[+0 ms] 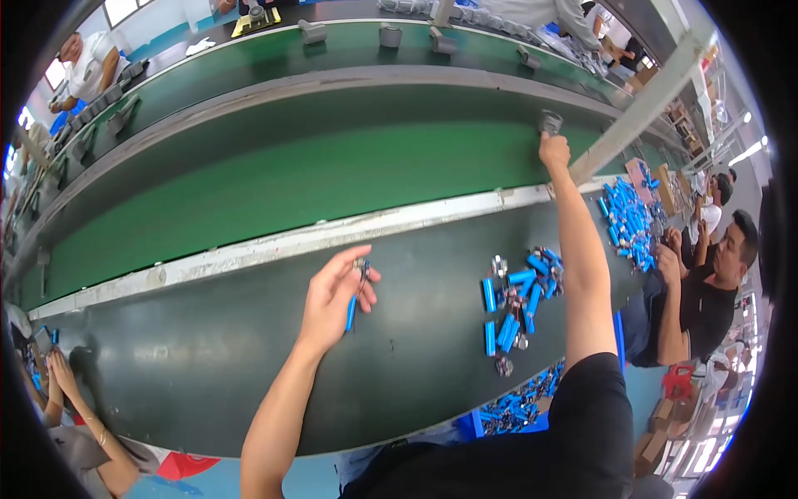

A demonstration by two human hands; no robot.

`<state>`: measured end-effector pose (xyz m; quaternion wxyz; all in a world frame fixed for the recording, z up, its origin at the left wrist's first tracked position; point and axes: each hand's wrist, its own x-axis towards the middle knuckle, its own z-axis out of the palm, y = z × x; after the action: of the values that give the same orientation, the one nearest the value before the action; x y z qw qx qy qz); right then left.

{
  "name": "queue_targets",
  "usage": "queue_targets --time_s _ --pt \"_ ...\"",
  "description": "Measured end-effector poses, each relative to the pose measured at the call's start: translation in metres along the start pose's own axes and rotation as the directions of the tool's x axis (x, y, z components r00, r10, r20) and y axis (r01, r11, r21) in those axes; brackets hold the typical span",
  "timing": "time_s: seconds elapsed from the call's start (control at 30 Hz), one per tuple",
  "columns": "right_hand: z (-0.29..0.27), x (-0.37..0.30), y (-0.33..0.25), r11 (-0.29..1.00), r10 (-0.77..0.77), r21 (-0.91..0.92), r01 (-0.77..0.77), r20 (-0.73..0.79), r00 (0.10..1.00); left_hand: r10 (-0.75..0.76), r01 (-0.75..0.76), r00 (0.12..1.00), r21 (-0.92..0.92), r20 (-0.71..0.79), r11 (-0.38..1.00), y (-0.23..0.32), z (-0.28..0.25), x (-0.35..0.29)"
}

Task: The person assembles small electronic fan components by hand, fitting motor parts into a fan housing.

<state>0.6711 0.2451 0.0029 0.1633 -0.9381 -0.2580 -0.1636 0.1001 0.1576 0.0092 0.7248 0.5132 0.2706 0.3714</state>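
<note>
Head view, only one camera. Left hand (332,291) raised over the dark work table (208,358), fingers pinched shut on a thin blue cylindrical cell with a small metal part at its top (355,299); the cell hangs down from thumb and fingertips, slightly tilted, clear of the table surface as far as I can tell. Right hand (554,151) stretched far forward, arm fully extended across the table to the green conveyor belt (291,183), fingers closed around a small grey cylindrical metal part (549,122) at the belt's far edge; the exact grip is too small to read, but the hand is clamped on it. Hands well apart, left near the body, right far out.

Pile of loose blue cylindrical cells with small silvery parts mixed in (515,299) lies on the dark table, between the two arms, just left of the right forearm. Blue bin full of more blue cells (519,407) sits at the table's near edge, below the pile. A second heap of blue cells (628,220) lies further right on the table, in front of a seated person in a black shirt (706,299). White metal rail (274,245) separates table from belt. A second, upper belt carries several grey cylindrical parts (391,35). Another person in a white top (87,66) sits at far left across the belts. A co-worker's hands (58,370) show at the lower left edge.
</note>
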Motion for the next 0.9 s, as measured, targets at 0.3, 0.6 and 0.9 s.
queue_targets --time_s 0.3,0.6,0.9 --pt "-0.175 -0.251 -0.019 0.37 -0.312 0.83 -0.416 0.533 0.786 0.067 -0.065 0.998 0.076 -0.018 0.995 -0.016 -0.008 0.001" --pt "-0.24 -0.482 -0.016 0.303 -0.423 0.832 -0.465 0.555 0.716 0.291 -0.345 0.937 0.628 0.192 0.697 0.03 0.041 -0.054" --pt "-0.235 -0.503 -0.004 0.497 -0.537 0.835 -0.238 0.511 0.671 0.338 -0.443 0.882 0.822 0.329 0.358 0.008 0.05 -0.083"
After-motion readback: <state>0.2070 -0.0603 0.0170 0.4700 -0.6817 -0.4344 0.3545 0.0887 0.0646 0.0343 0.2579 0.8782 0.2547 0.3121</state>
